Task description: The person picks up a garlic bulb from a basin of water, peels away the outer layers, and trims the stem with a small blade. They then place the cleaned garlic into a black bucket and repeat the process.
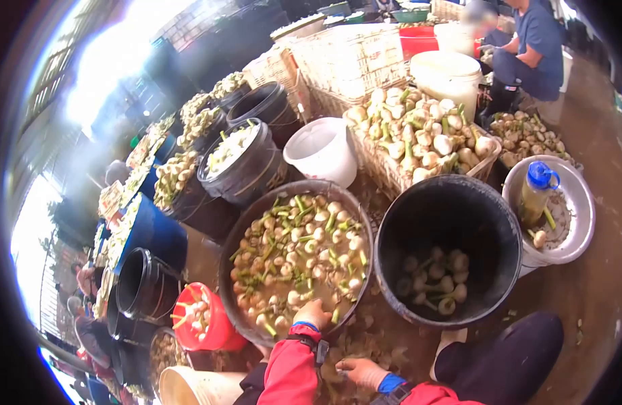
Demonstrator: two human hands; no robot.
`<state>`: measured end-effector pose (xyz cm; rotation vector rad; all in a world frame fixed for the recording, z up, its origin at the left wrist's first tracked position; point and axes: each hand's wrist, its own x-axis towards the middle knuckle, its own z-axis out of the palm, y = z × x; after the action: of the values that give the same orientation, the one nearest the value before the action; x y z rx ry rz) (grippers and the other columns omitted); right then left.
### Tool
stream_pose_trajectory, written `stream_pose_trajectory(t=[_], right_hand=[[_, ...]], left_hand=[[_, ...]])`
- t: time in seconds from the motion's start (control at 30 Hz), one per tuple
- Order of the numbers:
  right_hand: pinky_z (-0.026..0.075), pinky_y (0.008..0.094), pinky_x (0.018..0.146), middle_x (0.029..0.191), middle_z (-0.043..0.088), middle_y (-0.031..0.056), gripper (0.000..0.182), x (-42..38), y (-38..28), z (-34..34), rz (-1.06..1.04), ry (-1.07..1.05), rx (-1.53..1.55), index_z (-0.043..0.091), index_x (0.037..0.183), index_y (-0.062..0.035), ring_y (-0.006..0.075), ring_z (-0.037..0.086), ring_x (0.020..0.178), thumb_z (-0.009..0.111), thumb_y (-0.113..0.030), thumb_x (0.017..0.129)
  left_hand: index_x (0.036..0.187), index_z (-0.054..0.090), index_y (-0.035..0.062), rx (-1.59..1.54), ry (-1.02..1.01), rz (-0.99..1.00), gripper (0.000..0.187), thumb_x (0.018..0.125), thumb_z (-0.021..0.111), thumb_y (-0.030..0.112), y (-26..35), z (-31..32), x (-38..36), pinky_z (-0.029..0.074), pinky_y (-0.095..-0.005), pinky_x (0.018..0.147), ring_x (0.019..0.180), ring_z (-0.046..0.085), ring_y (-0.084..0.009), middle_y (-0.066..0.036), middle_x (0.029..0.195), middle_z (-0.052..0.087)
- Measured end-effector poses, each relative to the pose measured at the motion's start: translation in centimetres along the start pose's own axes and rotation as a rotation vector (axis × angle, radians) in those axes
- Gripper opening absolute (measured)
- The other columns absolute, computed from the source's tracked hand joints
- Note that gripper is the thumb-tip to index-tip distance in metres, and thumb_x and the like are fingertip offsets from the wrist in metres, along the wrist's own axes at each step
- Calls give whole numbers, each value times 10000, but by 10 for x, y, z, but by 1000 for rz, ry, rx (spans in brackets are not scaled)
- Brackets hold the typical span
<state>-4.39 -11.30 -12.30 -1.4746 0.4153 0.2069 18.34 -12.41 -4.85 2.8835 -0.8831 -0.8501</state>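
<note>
My left hand [313, 314], in a red sleeve with a blue cuff and a wrist strap, reaches over the near rim of a wide dark basin [228, 297]. That basin holds muddy water crowded with pale garlic bulbs [304, 233] with cut green stems. The fingers point down among the nearest bulbs, their tips hidden. Lower down, outside the basin, my right hand [365, 372] is closed with the thumb forward, above a floor littered with peelings [358, 344]. A small pale bit shows at its fingertips, and I cannot tell what it is.
Right of the basin stands a deep black tub [385, 283] with several bulbs at the bottom. Beyond are a full wicker basket [365, 162], a white bucket [321, 152] and a pale basin [584, 229] with a blue-capped bottle [537, 192]. A red bucket [223, 331] stands left; a person [537, 40] sits behind.
</note>
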Motion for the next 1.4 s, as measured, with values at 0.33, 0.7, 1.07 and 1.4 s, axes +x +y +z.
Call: stream_pose_trajectory(t=[0.33, 0.7, 1.07, 1.4], right_hand=[[450, 275, 605, 788, 634, 58, 290, -13, -56, -30, 244, 17, 195, 630, 1096, -156, 143, 533, 614, 580, -263, 831], [511, 235, 691, 1010, 608, 54, 389, -22, -73, -34, -6, 128, 816, 545, 1198, -49, 130, 582, 840, 637, -63, 819], [474, 297, 719, 915, 660, 62, 326, -56, -89, -31, 87, 225, 126, 608, 1121, -54, 158, 599, 814, 585, -60, 796], [483, 269, 674, 913, 635, 32, 302, -93, -122, -22, -82, 94, 354, 602, 1124, -102, 122, 586, 773, 616, -158, 828]], left_hand=[[1087, 602, 33, 121, -271, -43, 506, 739, 680, 393, -27, -20, -20, 498, -388, 780, 942, 620, -287, -149, 988, 654], [1074, 520, 23, -1923, -153, 221, 316, 815, 656, 141, -3, 41, -197, 523, -369, 725, 862, 612, -232, -110, 997, 600], [1232, 499, 68, -652, 678, 455, 460, 785, 602, 107, 22, 118, -193, 474, -343, 678, 778, 592, -238, -120, 882, 602], [1407, 207, 36, -1501, 462, 396, 926, 658, 750, -13, 19, 78, -248, 484, -278, 808, 952, 560, -167, -167, 1180, 529]])
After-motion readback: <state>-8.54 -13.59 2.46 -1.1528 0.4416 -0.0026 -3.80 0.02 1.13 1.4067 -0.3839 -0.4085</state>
